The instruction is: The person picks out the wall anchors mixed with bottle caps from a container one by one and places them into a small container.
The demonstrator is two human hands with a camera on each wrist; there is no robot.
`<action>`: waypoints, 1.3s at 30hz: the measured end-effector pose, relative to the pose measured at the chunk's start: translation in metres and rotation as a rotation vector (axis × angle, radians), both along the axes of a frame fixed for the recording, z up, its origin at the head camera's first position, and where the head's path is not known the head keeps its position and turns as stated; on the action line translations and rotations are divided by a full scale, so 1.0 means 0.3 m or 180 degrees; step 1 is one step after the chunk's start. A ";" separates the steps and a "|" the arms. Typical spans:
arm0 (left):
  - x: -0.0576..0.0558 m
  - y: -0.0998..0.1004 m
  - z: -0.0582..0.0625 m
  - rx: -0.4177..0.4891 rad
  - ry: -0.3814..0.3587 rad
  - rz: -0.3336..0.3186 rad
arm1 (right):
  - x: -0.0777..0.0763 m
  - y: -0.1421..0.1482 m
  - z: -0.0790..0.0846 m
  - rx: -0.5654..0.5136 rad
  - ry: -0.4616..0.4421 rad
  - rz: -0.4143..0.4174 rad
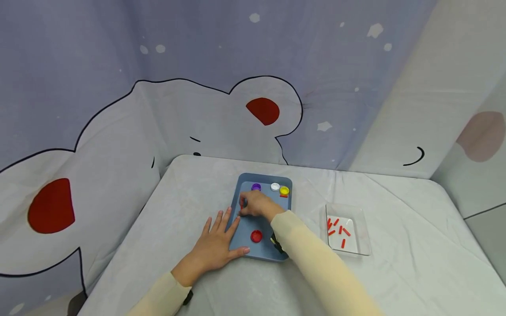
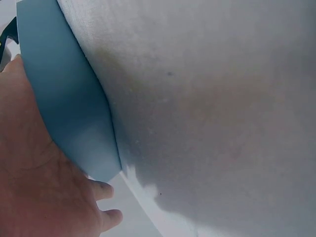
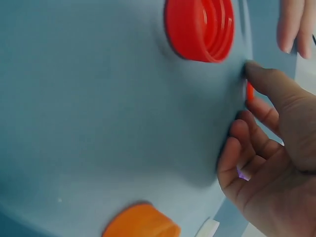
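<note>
My right hand [image 1: 257, 203] reaches over a blue tray [image 1: 245, 229] and pinches a small red stick [image 3: 249, 91] between thumb and fingertip, close to the tray floor by the left side. My left hand [image 1: 215, 248] lies with fingers spread at the tray's front left corner, its thumb along the front rim. A red bottle cap [image 1: 256, 236] sits near the tray's front. At the back are a purple cap [image 1: 256, 187], a white cap [image 1: 275, 187] and a yellow cap [image 1: 284, 190], with another red stick [image 1: 283, 196] just in front of the yellow one.
A clear plastic box [image 1: 361, 237] holding several red sticks [image 1: 340, 229] stands right of the tray. An orange cap [image 3: 140, 223] shows in the right wrist view. White cloth [image 1: 411, 245] covers the table, and a patterned curtain [image 1: 197, 39] hangs behind.
</note>
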State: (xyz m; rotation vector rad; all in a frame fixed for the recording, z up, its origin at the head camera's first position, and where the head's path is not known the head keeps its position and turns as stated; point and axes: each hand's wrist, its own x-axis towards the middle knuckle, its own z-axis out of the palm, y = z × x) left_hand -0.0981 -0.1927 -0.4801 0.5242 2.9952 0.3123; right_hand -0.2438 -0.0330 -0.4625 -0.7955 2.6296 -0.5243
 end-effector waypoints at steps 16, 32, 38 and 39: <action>0.008 0.006 0.009 0.0003 -0.0024 0.0020 | 0.053 0.109 0.104 0.0031 -0.0122 -0.0286; 0.013 0.013 0.018 0.0125 -0.0001 0.0012 | 0.165 0.364 0.240 -0.0486 -0.0039 -0.0510; 0.016 0.016 0.030 0.0061 -0.0016 0.0044 | 0.197 0.498 0.261 -0.0659 0.0026 -0.0632; 0.016 0.018 0.032 0.0042 -0.0031 0.0047 | 0.202 0.520 0.263 -0.0670 0.0017 -0.0674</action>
